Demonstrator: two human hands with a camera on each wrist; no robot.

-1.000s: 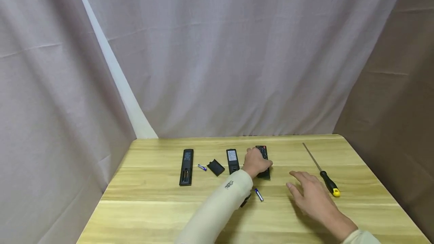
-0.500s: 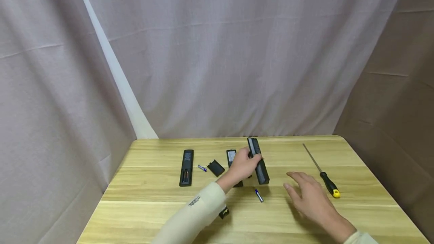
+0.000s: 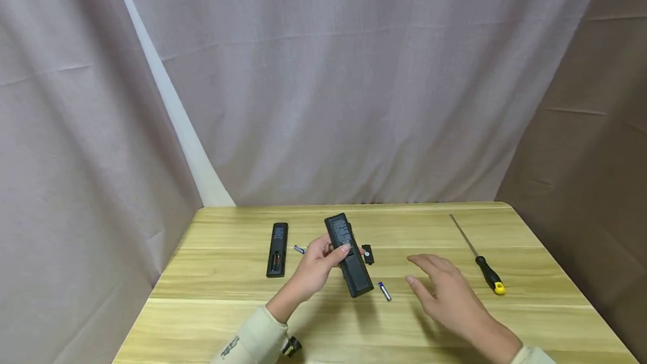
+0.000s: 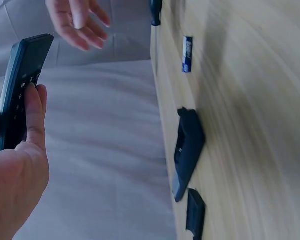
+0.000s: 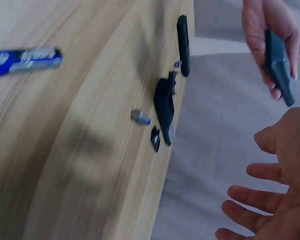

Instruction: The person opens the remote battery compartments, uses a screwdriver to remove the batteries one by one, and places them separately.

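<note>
My left hand (image 3: 312,270) grips a black remote control (image 3: 356,274) above the table, thumb on its back, which faces up with its printed label showing. Seen from the left wrist, the fingers curl round the button side of that remote. To the right, my right hand (image 3: 447,295) hovers over the table with fingers spread and nothing in them. Between the two hands a blue and silver battery (image 3: 384,291) lies on the wood. Just beyond the held remote is a small black battery cover (image 3: 368,254). Another remote lies mostly hidden behind the held one.
At the left lies a black remote (image 3: 277,250) with its battery compartment uncovered. A second battery (image 3: 299,249) is beside it, partly near my left hand. A screwdriver (image 3: 487,271) with a black and yellow handle lies at the right. Curtains (image 3: 354,100) hang behind the table.
My left hand has picked the remote up from the table, turned it from button side to back side up, and brought it left and nearer. The right hand has shifted slightly left.
</note>
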